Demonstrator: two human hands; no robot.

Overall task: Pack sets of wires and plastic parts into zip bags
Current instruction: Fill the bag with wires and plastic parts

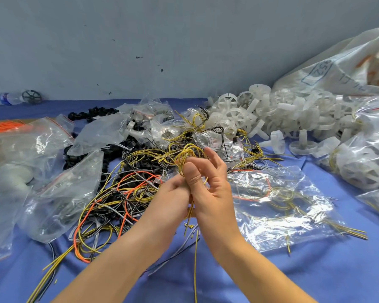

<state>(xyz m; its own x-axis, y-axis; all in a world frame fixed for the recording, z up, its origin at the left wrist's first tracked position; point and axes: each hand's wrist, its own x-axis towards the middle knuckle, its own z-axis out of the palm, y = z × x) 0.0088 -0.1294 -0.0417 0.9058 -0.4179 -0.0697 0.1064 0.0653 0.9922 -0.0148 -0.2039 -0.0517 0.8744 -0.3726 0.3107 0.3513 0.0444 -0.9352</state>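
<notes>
Left hand (171,200) grips yellow wire bundle (185,155) low; right hand (212,189) pinches its loop, outer fingers loose. Keep your coil tight, ends gathered, to fit zip bag (282,215).

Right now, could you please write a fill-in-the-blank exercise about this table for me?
1. The left hand and the right hand hold a bundle of ____ wires.
2. The cloth on the table is ____.
3. The white wheels are piled on the ____ side.
4. The bottle lies at the far ____ edge.
Missing words: yellow, blue, right, left.
</notes>
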